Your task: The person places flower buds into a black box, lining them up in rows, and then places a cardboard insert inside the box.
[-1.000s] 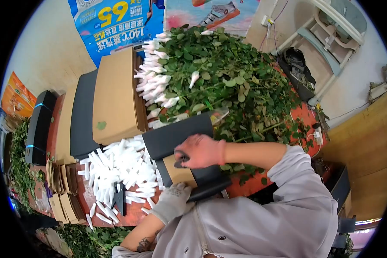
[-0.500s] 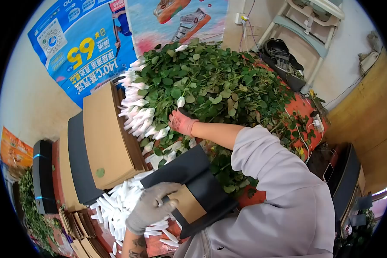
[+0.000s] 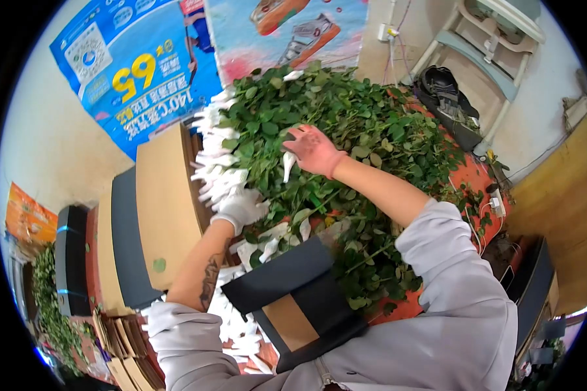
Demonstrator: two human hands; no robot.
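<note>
My right hand (image 3: pixel 316 153), in a pink glove, is over a heap of leafy green stems (image 3: pixel 346 130), with its fingers stretched out to the left. Just under its fingertips lies a white-sleeved flower head (image 3: pixel 288 168); contact between them is unclear. My left hand (image 3: pixel 240 210), in a pale grey glove, reaches to the lower end of a row of white-sleeved flower heads (image 3: pixel 218 156), fingers extended to the right. Close to my body, black sheets (image 3: pixel 277 277) lie with a brown cardboard piece (image 3: pixel 291 322) on them.
Stacked brown cardboard sheets (image 3: pixel 166 215) stand left of the flower heads. Loose white sleeves (image 3: pixel 244 342) are piled on the red table beside the black sheets. A power strip with cables (image 3: pixel 496 202) sits on the right edge. A folded high chair (image 3: pixel 482 58) stands behind.
My left hand has left the brown cardboard piece and moved up to the flower heads. My right hand has moved up and right over the leaves, past the loose flower head.
</note>
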